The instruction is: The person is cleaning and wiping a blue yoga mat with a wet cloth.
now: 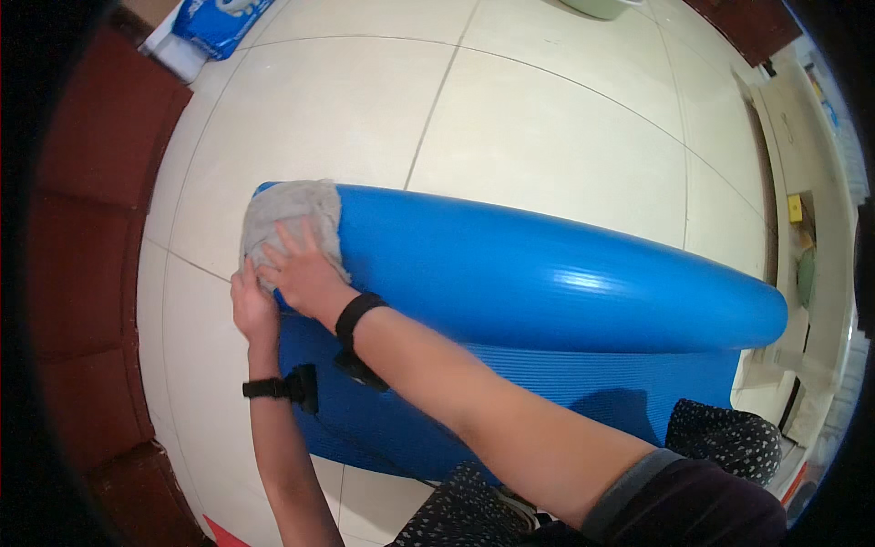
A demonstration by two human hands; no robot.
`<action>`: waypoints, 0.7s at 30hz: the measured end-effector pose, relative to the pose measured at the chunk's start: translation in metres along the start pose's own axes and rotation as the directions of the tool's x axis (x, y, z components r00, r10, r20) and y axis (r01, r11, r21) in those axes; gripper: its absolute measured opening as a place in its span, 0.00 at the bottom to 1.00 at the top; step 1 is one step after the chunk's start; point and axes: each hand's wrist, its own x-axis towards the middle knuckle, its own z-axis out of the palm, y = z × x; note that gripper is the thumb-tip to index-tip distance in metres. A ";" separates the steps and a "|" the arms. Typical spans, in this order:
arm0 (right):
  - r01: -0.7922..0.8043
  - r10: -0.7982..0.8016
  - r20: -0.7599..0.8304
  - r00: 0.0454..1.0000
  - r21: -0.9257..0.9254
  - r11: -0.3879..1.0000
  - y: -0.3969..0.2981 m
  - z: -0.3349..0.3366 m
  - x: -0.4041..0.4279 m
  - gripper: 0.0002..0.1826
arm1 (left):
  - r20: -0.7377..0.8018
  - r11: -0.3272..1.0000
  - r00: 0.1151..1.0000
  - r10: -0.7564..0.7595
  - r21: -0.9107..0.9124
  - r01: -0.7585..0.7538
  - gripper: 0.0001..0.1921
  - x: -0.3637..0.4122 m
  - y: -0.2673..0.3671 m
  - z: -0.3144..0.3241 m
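Note:
A blue exercise mat lies partly rolled on the tiled floor, its flat ribbed part towards me. A grey cloth is draped over the left end of the roll. My right hand presses flat on the cloth with its fingers spread. Beside it, my left hand is at the cloth's lower left edge, at the end of the roll; its grip is partly hidden. Both wrists wear black straps, with a dark device showing at the left one.
Dark red-brown cabinet fronts line the left side. A blue packet lies at the upper left, and a green basin at the top. A pale shelf unit stands on the right. My knees in dotted cloth are at the mat's near edge.

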 end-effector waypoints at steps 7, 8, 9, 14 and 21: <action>-0.013 0.017 -0.095 0.995 0.048 0.999 0.007 -0.020 -0.036 0.14 | -0.158 0.955 0.987 0.035 -0.287 -0.080 0.24 -0.040 0.016 0.024; -0.025 0.026 -0.136 0.990 0.011 1.000 0.016 -0.024 -0.049 0.13 | -0.153 0.951 0.987 0.046 -0.296 -0.091 0.24 -0.046 0.030 0.030; -0.033 0.029 -0.176 0.984 -0.021 0.999 0.023 -0.030 -0.064 0.13 | -0.152 0.943 0.986 0.065 -0.314 -0.111 0.24 -0.058 0.050 0.035; -0.058 0.055 -0.034 0.998 -0.096 0.994 0.074 -0.109 -0.165 0.16 | -0.129 0.892 0.954 0.272 -0.337 -0.300 0.22 -0.115 0.166 0.025; -0.079 0.145 0.141 0.979 -0.395 0.915 0.126 -0.235 -0.349 0.24 | -0.009 0.655 0.760 0.649 -0.501 -0.565 0.17 -0.209 0.328 0.035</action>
